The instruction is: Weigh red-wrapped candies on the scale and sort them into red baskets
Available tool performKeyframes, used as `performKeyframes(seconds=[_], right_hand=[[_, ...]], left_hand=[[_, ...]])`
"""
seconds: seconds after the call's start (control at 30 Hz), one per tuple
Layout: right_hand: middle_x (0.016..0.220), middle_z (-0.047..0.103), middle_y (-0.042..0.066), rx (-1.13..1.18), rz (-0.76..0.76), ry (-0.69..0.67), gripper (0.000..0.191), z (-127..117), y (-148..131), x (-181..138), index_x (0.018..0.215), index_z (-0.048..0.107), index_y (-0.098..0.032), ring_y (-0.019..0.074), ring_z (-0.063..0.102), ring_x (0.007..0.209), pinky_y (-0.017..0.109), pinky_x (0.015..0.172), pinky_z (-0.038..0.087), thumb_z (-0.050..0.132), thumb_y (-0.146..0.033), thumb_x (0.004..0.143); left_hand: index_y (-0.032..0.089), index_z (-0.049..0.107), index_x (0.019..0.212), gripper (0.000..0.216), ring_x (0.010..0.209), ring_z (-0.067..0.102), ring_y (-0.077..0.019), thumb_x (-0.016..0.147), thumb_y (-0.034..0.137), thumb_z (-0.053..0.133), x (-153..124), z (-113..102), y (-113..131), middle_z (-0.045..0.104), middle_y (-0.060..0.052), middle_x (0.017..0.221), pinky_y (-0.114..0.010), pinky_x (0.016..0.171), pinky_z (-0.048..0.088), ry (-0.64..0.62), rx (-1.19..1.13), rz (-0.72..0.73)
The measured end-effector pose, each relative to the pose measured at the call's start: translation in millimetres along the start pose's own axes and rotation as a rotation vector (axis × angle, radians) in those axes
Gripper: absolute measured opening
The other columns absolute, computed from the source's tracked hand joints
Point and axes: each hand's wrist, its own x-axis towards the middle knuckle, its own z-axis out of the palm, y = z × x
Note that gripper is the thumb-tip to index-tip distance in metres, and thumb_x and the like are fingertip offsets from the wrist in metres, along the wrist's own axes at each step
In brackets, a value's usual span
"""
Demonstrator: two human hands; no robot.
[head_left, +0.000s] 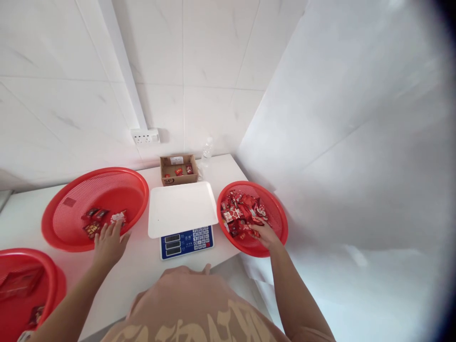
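Note:
My left hand (109, 244) is over the near rim of a large red plastic basket (123, 176), fingers spread and nothing in them. Its fingertips are close to a red-and-white packet (118, 217) inside; a few dark red packets (93, 228) lie beside that. On the right, my right hand (265, 233) reaches into a smaller red basket (281, 216) heaped with small red wrapped packets (235, 213). Its fingers are bent around a red packet (255, 221) on the pile, partly hidden by the hand. Between the baskets stands a digital scale (187, 243) with a bare white pan (183, 209).
Behind the scale sits a cardboard box (170, 180) with a few red packets, next to a clear plastic bottle (207, 148). Another red basket (53, 270) with red packets is at lower left. A socket (144, 137) is on the tiled wall; a white wall borders the right.

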Motion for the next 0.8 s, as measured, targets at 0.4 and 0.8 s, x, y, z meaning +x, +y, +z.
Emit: performKeyframes(seconds=[0.4, 0.8], right_hand=[[0.08, 0.065, -0.003, 0.204, -0.073, -0.461, 0.036, 186, 5, -17, 0.088, 0.052, -0.025, 0.017, 0.066, 0.082, 0.031, 0.07, 0.054, 0.073, -0.018, 0.059], [0.074, 0.064, -0.001, -0.154, -0.023, -0.413, 0.018, 199, 16, -14, 0.091, 0.048, -0.022, 0.0128, 0.066, 0.065, 0.026, 0.06, 0.054, 0.059, -0.024, 0.077]], left_hand=[[0.023, 0.047, 0.128, 0.051, 0.136, 0.028, -0.0252, 0.079, 0.034, 0.056, -31, 20, 114, 0.043, -0.009, 0.141, -0.042, 0.113, 0.019, -0.289, -0.555, 0.27], [0.024, 0.034, 0.141, 0.063, 0.142, 0.005, -0.0285, 0.082, 0.039, 0.052, -36, 30, 115, 0.019, -0.01, 0.154, -0.049, 0.112, 0.005, -0.478, -0.16, 0.419]])
